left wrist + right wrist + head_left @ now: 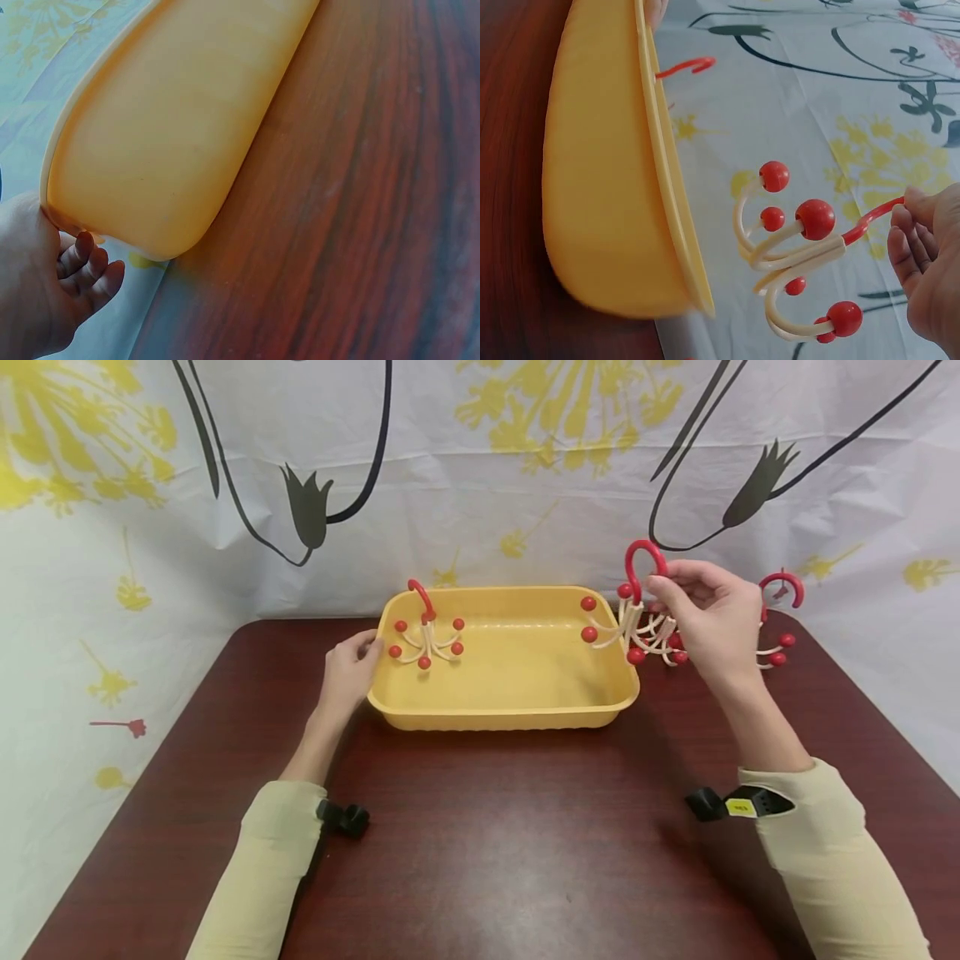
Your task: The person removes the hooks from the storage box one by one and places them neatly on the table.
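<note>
A yellow plastic basin [510, 685] stands on the table. At its left end my left hand [351, 668] grips the rim, fingers curled against the outside; in the left wrist view the thumb is hidden. My right hand [716, 622] pinches the red hook of a multi-arm hanger [810, 259] between thumb and fingertips. That hanger has cream curved prongs tipped with red balls, and it hangs above the basin's right end. Inside the basin, at the left, sits a similar hanger [426, 647] with its red hook up.
More such hangers lie behind my right hand, right of the basin; a red hook [783, 581] shows there, partly hidden. Behind the dark red-brown table [480, 843] hangs a white cloth [450, 460] with yellow and grey plant prints.
</note>
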Demonstrator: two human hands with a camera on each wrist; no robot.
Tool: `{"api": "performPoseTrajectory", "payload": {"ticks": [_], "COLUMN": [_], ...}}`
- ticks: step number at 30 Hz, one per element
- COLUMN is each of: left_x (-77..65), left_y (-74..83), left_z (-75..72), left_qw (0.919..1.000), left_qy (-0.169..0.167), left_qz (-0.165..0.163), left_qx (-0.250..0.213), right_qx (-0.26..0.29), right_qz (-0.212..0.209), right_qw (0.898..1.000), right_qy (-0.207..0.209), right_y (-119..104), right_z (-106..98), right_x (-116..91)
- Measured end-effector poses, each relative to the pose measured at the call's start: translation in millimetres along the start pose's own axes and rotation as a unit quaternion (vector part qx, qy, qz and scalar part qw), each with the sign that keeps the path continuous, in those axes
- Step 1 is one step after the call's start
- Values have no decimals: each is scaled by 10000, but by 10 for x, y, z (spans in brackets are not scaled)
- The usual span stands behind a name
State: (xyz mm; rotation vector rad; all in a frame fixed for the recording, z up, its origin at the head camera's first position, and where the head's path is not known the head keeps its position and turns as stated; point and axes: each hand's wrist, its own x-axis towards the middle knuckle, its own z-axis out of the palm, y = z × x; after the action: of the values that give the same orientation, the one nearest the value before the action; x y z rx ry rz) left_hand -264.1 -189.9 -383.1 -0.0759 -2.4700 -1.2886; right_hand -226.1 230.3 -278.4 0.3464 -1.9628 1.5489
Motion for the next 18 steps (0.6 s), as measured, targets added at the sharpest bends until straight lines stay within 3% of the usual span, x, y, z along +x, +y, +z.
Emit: {"api": "performPoseTrajectory", "payload": {"ticks": [18], "left_x": [-7], "left_y": [-15], "left_z": [-1], "left_qw": [9999], "left_qy": [-83], "left_qz": [-56], "left_qx": [-92], "right_qx": [866], "right_qz": [313], "right_qw": [9941], "right_qy": [572], "right_y": [93], "right_z": [-554], "right_x": [-30]}}
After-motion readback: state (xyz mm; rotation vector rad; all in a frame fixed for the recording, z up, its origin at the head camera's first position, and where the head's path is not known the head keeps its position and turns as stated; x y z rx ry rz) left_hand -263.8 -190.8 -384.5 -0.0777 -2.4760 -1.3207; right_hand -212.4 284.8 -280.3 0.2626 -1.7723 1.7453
